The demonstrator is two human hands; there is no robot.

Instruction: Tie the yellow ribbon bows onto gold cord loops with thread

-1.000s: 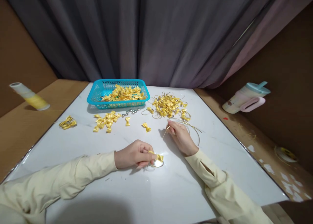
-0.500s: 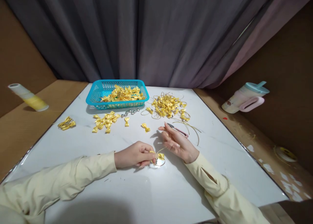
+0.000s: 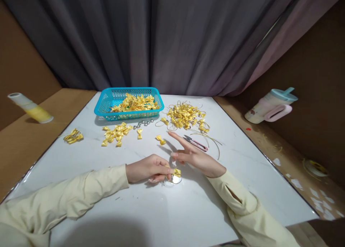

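Observation:
My left hand (image 3: 147, 169) rests on the white table (image 3: 172, 211), its fingers pinched on a small yellow ribbon bow (image 3: 176, 172) that sits over a round silver bell (image 3: 175, 179). My right hand (image 3: 192, 154) hovers just right of the bow, index finger stretched out toward a lone yellow bow (image 3: 161, 140), other fingers loosely curled near a thin gold cord. Nothing is clearly gripped in it. Pink-handled snips (image 3: 194, 142) lie on the table just behind my right hand.
A blue basket (image 3: 107, 108) of yellow bows stands at the back. In front of it lie loose bows (image 3: 116, 133), silver bells (image 3: 144, 123) and a pile of corded bows (image 3: 184, 117). A yellow roll (image 3: 29, 107) lies left, a pink cup (image 3: 271, 107) right.
My right hand drew the gold cord back from the far pile toward the bow, set the snips down behind it, and now extends its index finger. My left hand stayed on the bow.

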